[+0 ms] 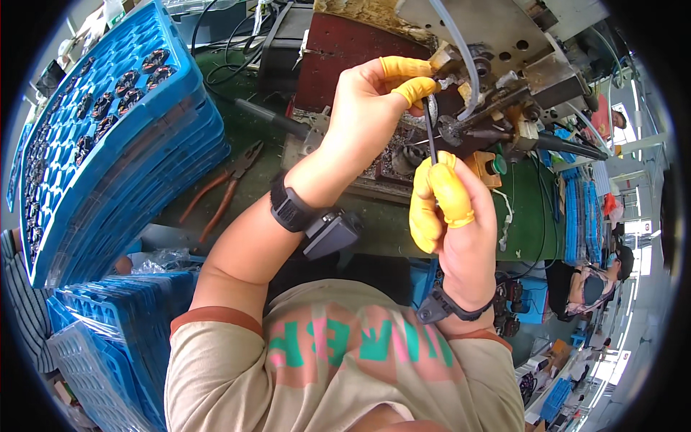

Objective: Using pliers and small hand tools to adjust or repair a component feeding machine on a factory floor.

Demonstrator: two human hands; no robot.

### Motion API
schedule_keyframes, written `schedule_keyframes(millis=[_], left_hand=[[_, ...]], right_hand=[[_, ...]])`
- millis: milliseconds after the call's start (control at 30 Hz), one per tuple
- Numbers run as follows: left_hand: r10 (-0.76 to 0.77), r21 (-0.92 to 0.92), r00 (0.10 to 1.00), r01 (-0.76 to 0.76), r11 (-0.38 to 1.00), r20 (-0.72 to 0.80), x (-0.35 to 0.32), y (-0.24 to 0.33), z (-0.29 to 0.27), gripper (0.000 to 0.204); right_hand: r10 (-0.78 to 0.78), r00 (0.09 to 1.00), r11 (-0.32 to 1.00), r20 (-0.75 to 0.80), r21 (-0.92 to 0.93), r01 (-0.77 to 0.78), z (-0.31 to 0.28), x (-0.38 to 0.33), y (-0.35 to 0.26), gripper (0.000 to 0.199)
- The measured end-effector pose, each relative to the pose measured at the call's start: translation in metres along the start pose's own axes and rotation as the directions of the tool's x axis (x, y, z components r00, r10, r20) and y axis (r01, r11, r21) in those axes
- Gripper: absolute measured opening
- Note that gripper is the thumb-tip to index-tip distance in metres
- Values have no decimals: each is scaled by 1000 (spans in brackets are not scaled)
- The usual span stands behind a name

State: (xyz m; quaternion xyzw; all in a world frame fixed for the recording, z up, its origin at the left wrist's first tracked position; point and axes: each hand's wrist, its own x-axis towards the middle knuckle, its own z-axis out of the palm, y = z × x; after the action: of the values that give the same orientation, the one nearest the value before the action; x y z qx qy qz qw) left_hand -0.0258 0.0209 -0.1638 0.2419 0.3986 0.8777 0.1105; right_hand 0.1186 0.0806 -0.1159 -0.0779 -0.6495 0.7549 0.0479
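Yellow finger covers sheath the fingers of both hands. My right hand (452,203) is closed round a thin dark rod (431,133), which points up and away toward the machine. Beyond it, my left hand (374,99) has thumb and forefinger brought together by the rod's far end. What those fingertips pinch is hidden. Both hands are over the front of a metal bench machine (497,54), close to its small metal fittings and a clear hose (464,54). Metal shavings lie on the base below the rod.
At left rises a tall stack of blue trays (137,155), the top one holding several dark, copper-toned parts (128,81). Pliers (229,183) with reddish handles lie on the green bench (259,205). An orange block (486,169) sits right of the machine base. Other people are at the sides.
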Motion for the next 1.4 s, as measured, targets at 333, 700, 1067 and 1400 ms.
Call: schedule_keyframes(millis=[333, 700, 1067, 1400], left_hand=[[61, 16, 998, -60, 998, -26, -1, -4, 10, 18], [73, 150, 997, -67, 986, -29, -2, 1, 6, 21], [-88, -85, 994, 93, 992, 59, 1, 4, -9, 19], [-124, -172, 988, 138, 975, 90, -3, -9, 2, 20]], right_hand=[[10, 981, 998, -196, -60, -22, -35, -9, -22, 30], [4, 985, 999, -170, 50, 4, -32, -6, -11, 28], [-53, 986, 997, -157, -60, 44, 28, 3, 5, 25], [-216, 951, 934, -222, -332, 135, 13, -3, 13, 28]])
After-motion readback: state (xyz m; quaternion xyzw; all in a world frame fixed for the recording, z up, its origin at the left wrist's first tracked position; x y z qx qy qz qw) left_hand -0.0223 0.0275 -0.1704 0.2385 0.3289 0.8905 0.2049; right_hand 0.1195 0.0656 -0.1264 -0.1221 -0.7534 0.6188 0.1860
